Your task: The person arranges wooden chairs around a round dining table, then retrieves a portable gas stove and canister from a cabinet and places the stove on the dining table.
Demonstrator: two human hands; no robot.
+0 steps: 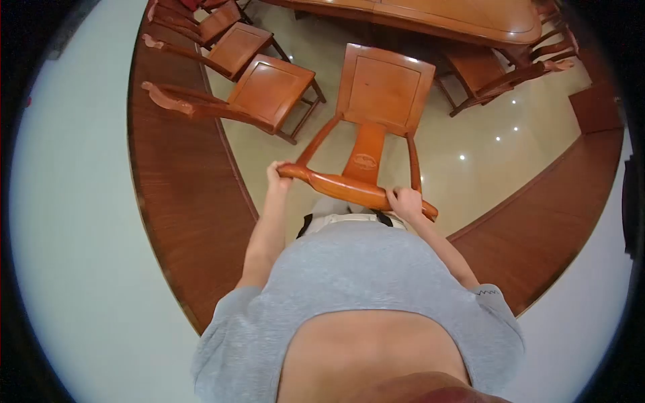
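In front of my body stands a polished reddish-brown wooden chair [386, 91], its back towards me and its square seat pointing away. A carved emblem marks the middle slat of the backrest. My left hand [278, 176] is closed around the left end of the curved top rail. Near the rail's right end, my right hand [406, 201] grips it with the fingers wrapped over the wood. The rail runs slightly downward from left to right. Parts of the chair's legs are hidden beneath the seat.
Beyond the chair is a large wooden table [457, 17]. Several matching chairs line the left side, the nearest chair [275, 91] close to the wood wall panelling [181, 201]. Another chair [477, 74] stands at the right by the table. The tiled floor [484, 148] is glossy.
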